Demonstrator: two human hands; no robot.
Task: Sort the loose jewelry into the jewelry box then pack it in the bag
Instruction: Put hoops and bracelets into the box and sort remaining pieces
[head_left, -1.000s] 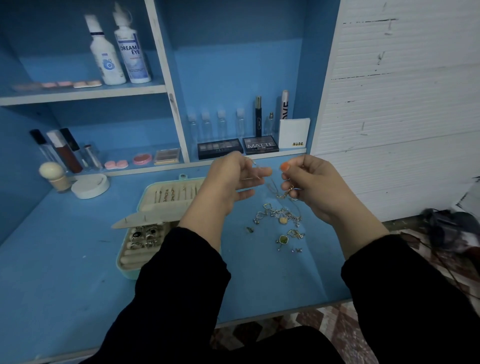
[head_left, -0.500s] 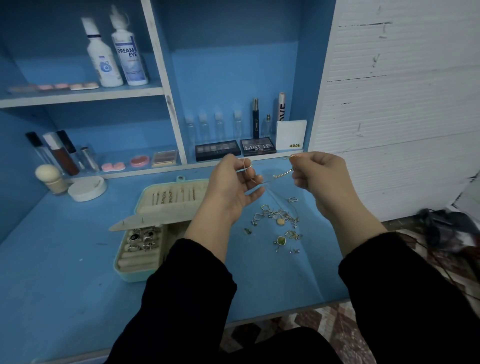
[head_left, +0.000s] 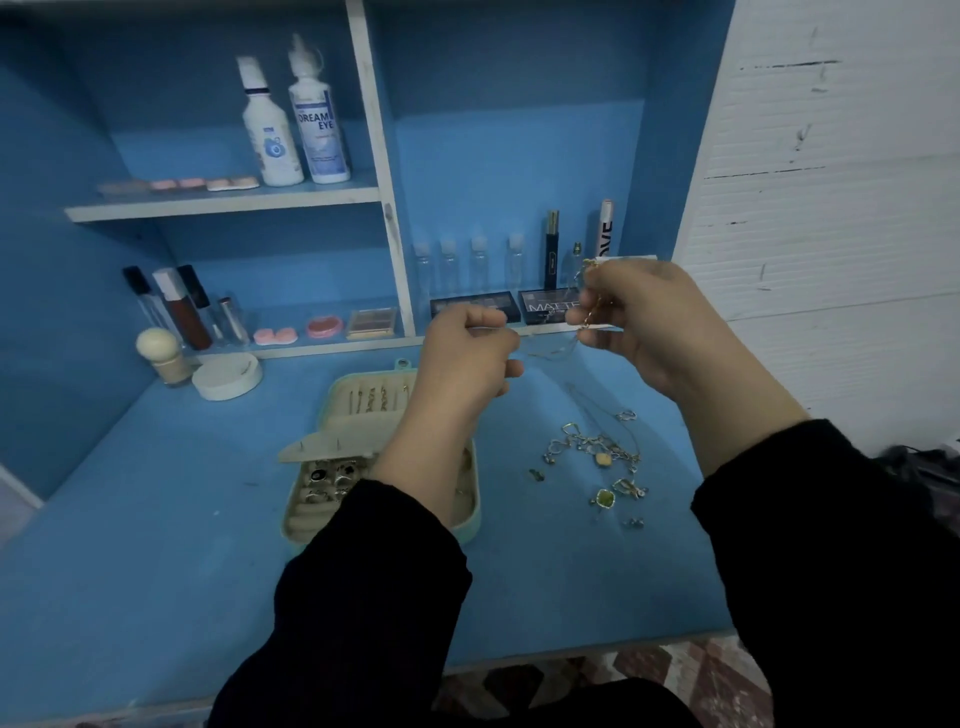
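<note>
Jewelry box (head_left: 332, 512) sits open at frame centre-left w/ rings inside. Left hand (head_left: 465, 358) above it, fingers curled, pinching one end of a thin gold chain (head_left: 589, 317). Right hand (head_left: 641, 317), centre-right, pinches the other end. Loose jewelry (head_left: 597, 452) lies below on blue desk (head_left: 156, 545).

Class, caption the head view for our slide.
Both hands stretch a chain above the jewelry box.
</note>
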